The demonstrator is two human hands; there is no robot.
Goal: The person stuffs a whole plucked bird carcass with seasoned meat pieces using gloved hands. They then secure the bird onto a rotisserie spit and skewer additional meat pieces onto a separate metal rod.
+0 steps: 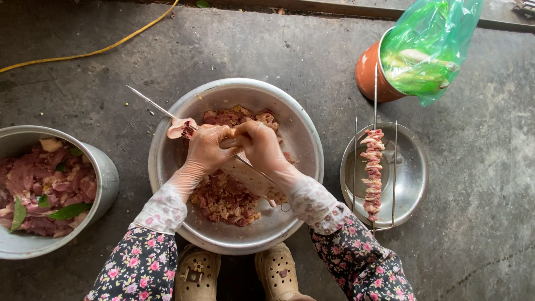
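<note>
Head view, looking straight down: 2 gloved hands meet over a big metal bowl (167,161) of chopped raw meat (223,200). Left hand (206,147) is closed around a thin metal skewer (150,102), fingers curled tight on the shaft; just beyond its fingertips a pale piece of meat (183,128) sits threaded on the skewer, touching the glove. The pointed bare end runs up-left away from that grip, out past the bowl rim. Right hand (261,145) is closed too, pinched on a small meat chunk right against the left hand's knuckles, thumbs nearly touching; exact finger hold is partly hidden by the hand itself. The skewer's other end passes under both hands and angles down-right over the meat toward the right wrist. Floral sleeves cover both forearms, pale clogs (276,270) show under the bowl's near edge. Well to the right of the right hand, a shallow steel plate (412,184) holds 1 loaded skewer (372,173) packed with meat, flanked by 2 bare skewers, all lying roughly upright in frame. Past that plate, an orange pot (369,72) with a green plastic bag (426,47) in it. Far to the left of the left hand, a grey pot (103,178) of larger red meat slabs with green leaves. Yellow cord (100,51) across the concrete floor at top left.
</note>
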